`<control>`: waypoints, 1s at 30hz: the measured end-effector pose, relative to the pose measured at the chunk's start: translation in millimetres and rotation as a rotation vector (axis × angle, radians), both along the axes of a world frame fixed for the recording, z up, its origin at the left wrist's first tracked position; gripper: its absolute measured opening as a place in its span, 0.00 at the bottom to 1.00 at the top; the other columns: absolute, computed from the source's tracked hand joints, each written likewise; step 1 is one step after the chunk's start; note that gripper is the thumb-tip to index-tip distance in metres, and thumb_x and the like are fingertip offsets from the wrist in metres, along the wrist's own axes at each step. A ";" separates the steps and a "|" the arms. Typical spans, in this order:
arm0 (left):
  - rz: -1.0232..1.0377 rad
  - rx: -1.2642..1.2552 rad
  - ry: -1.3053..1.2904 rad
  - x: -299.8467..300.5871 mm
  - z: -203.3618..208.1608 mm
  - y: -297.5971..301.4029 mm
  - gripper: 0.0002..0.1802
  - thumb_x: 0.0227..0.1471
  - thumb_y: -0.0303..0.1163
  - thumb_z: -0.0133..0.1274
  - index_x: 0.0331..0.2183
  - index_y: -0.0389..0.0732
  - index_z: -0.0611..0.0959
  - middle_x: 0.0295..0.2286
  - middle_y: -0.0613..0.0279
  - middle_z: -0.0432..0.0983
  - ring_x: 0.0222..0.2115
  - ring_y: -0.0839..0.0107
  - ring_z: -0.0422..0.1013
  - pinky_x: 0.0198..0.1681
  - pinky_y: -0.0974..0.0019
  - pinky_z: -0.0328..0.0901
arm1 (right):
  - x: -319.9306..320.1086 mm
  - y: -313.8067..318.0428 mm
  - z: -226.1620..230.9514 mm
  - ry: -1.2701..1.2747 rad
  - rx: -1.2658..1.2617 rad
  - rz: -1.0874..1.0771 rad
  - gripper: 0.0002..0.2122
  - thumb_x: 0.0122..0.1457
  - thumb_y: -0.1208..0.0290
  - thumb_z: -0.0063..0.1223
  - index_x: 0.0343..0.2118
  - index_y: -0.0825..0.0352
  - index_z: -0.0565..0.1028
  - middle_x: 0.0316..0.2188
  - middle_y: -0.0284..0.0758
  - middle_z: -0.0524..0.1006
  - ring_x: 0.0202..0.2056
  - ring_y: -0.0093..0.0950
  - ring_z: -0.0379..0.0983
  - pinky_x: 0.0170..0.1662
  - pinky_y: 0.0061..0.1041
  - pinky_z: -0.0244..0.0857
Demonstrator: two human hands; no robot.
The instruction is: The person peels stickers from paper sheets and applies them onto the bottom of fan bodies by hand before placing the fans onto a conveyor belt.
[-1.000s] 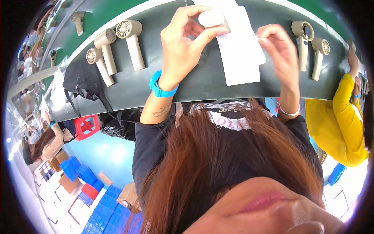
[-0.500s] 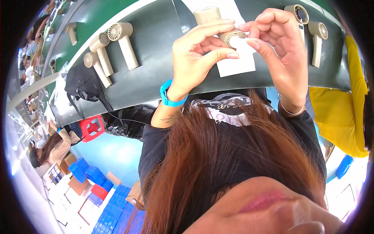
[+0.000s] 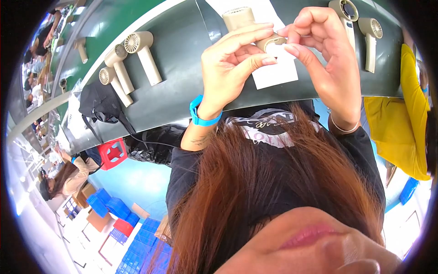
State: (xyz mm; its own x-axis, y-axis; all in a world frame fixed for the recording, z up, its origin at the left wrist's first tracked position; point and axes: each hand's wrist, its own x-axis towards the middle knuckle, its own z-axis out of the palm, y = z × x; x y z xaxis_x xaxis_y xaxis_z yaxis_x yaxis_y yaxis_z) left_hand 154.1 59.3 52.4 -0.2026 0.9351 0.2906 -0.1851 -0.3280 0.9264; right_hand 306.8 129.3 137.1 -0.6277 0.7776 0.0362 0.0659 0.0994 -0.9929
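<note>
A beige handheld fan (image 3: pixel 238 19) is in my left hand (image 3: pixel 228 68), with its round head showing beyond my fingers. My left fingers wrap across it and hide its middle, while the handle's end points right. At that end, my right hand (image 3: pixel 326 59) has its thumb and index finger close together in a pinch. Whatever lies between those fingertips is too small or hidden to make out. Under both hands a white sheet of paper (image 3: pixel 276 77) lies on the dark green table.
To the left lie several beige fans (image 3: pixel 148 59) and a black bag (image 3: pixel 98 102) at the table edge. More fans (image 3: pixel 371 43) rest at right, near a person in yellow (image 3: pixel 394 123). A red stool (image 3: pixel 112 153) and blue boxes (image 3: pixel 141 244) stand on the floor.
My right thumb and fingers have shifted slightly left, nearer the handle's end. My left hand keeps its hold on the fan. The whole view has shifted slightly.
</note>
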 end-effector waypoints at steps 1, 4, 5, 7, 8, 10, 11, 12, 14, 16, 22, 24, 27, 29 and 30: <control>0.003 0.005 -0.012 0.0 -0.2 -0.2 0.19 0.44 0.13 0.55 0.42 0.29 0.77 0.45 0.48 0.71 0.37 0.65 0.74 0.39 0.67 0.74 | 0.1 0.2 -0.9 -0.010 0.021 0.003 0.15 0.50 0.90 0.51 0.39 0.70 0.61 0.30 0.33 0.66 0.33 0.17 0.67 0.38 0.15 0.63; 0.005 -0.008 -0.002 -2.3 -1.9 -1.7 0.19 0.44 0.13 0.55 0.42 0.29 0.77 0.45 0.48 0.71 0.37 0.66 0.74 0.39 0.68 0.74 | -1.3 0.8 -5.4 -0.039 0.084 0.015 0.15 0.50 0.89 0.50 0.38 0.70 0.62 0.30 0.33 0.66 0.33 0.18 0.67 0.38 0.16 0.63; 0.006 -0.009 0.000 -2.8 -1.3 -2.2 0.19 0.44 0.13 0.55 0.42 0.29 0.77 0.45 0.48 0.71 0.37 0.66 0.74 0.39 0.68 0.74 | -2.3 1.4 -7.8 -0.049 0.105 0.020 0.14 0.50 0.89 0.50 0.38 0.71 0.62 0.30 0.33 0.66 0.33 0.18 0.67 0.38 0.16 0.63; -0.009 -0.032 -0.017 -1.0 1.0 -1.8 0.19 0.44 0.13 0.56 0.42 0.29 0.78 0.45 0.48 0.71 0.37 0.67 0.74 0.39 0.68 0.74 | -12.4 12.5 -30.2 -0.058 0.126 0.012 0.14 0.50 0.89 0.50 0.38 0.71 0.62 0.30 0.33 0.66 0.32 0.18 0.68 0.38 0.16 0.63; -0.031 -0.030 -0.019 2.4 2.2 0.7 0.19 0.44 0.13 0.56 0.42 0.29 0.78 0.45 0.48 0.71 0.37 0.67 0.74 0.39 0.68 0.74 | -27.2 30.2 -63.1 0.558 0.324 0.123 0.14 0.50 0.89 0.50 0.38 0.71 0.63 0.30 0.33 0.66 0.32 0.18 0.68 0.38 0.16 0.64; -0.019 -0.016 -0.013 1.8 2.2 -0.4 0.19 0.44 0.13 0.56 0.42 0.29 0.78 0.45 0.48 0.71 0.37 0.68 0.74 0.39 0.68 0.73 | -35.8 35.5 -74.1 1.179 0.510 0.252 0.14 0.50 0.89 0.51 0.38 0.71 0.63 0.29 0.33 0.66 0.32 0.18 0.68 0.37 0.16 0.64; -0.019 -0.018 -0.014 1.6 1.0 -0.8 0.19 0.44 0.13 0.56 0.42 0.29 0.78 0.45 0.48 0.71 0.37 0.68 0.74 0.39 0.68 0.73 | -30.3 27.4 -57.8 0.896 0.446 0.194 0.14 0.50 0.88 0.51 0.38 0.71 0.63 0.29 0.34 0.67 0.31 0.19 0.68 0.37 0.17 0.64; 0.002 -0.025 -0.016 0.7 0.3 -3.2 0.19 0.44 0.13 0.56 0.42 0.29 0.78 0.45 0.48 0.71 0.37 0.68 0.74 0.39 0.69 0.73 | -24.3 16.9 -36.8 0.621 0.373 0.146 0.14 0.50 0.87 0.51 0.39 0.70 0.63 0.28 0.34 0.68 0.31 0.20 0.69 0.37 0.18 0.64; 0.014 -0.031 -0.021 0.7 1.4 -6.3 0.19 0.43 0.13 0.56 0.42 0.29 0.78 0.45 0.48 0.71 0.37 0.68 0.74 0.40 0.69 0.73 | -9.0 -1.9 4.4 0.061 0.232 0.038 0.15 0.50 0.86 0.52 0.39 0.70 0.64 0.27 0.35 0.69 0.30 0.22 0.71 0.36 0.19 0.64; 0.019 -0.064 -0.023 2.5 2.2 -6.3 0.19 0.43 0.12 0.56 0.41 0.29 0.78 0.45 0.48 0.71 0.37 0.69 0.74 0.40 0.69 0.73 | -1.0 -5.7 8.2 -0.222 0.162 -0.031 0.15 0.50 0.85 0.53 0.40 0.70 0.64 0.26 0.35 0.70 0.30 0.23 0.72 0.36 0.20 0.64; 0.000 -0.072 -0.047 6.2 2.4 -0.9 0.19 0.43 0.12 0.56 0.41 0.28 0.78 0.44 0.49 0.71 0.36 0.71 0.73 0.40 0.71 0.72 | -10.1 -19.2 12.0 -0.216 0.066 -0.175 0.18 0.48 0.85 0.53 0.41 0.68 0.62 0.25 0.37 0.72 0.30 0.28 0.74 0.34 0.24 0.64; -0.006 -0.066 -0.038 5.3 2.1 1.6 0.19 0.43 0.12 0.56 0.41 0.28 0.78 0.44 0.49 0.71 0.36 0.72 0.73 0.40 0.71 0.72 | -17.5 -21.8 19.5 -0.299 0.034 -0.255 0.19 0.48 0.85 0.53 0.42 0.68 0.61 0.25 0.38 0.72 0.29 0.29 0.74 0.34 0.25 0.64; 0.048 -0.073 -0.011 -1.2 3.7 -7.0 0.19 0.43 0.12 0.56 0.41 0.28 0.78 0.44 0.49 0.71 0.37 0.72 0.73 0.40 0.71 0.72 | -4.4 1.9 8.2 -0.337 0.528 -0.051 0.11 0.52 0.78 0.51 0.38 0.68 0.66 0.24 0.39 0.73 0.29 0.33 0.74 0.34 0.27 0.64; 0.085 -0.083 -0.038 -2.0 3.3 -6.9 0.18 0.42 0.11 0.56 0.40 0.29 0.78 0.43 0.50 0.72 0.37 0.70 0.73 0.40 0.70 0.72 | -0.1 10.4 -9.4 -0.371 0.669 -0.135 0.15 0.51 0.81 0.53 0.42 0.67 0.65 0.28 0.35 0.72 0.34 0.28 0.73 0.39 0.26 0.64; 0.118 -0.085 -0.063 -2.5 1.9 -7.6 0.17 0.42 0.11 0.56 0.39 0.29 0.78 0.42 0.50 0.72 0.37 0.69 0.73 0.40 0.70 0.72 | 0.2 17.2 -21.7 -0.401 0.800 -0.214 0.19 0.51 0.84 0.55 0.46 0.66 0.64 0.32 0.32 0.72 0.38 0.24 0.71 0.43 0.24 0.64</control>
State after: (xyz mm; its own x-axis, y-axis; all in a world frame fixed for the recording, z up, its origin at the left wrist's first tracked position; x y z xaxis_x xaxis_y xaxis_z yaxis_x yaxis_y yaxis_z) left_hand 151.6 51.7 54.3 -0.3273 0.9247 0.1944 -0.2083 -0.2713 0.9397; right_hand 307.0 146.4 115.4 -0.5549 0.7157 0.4242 0.4865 0.6927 -0.5323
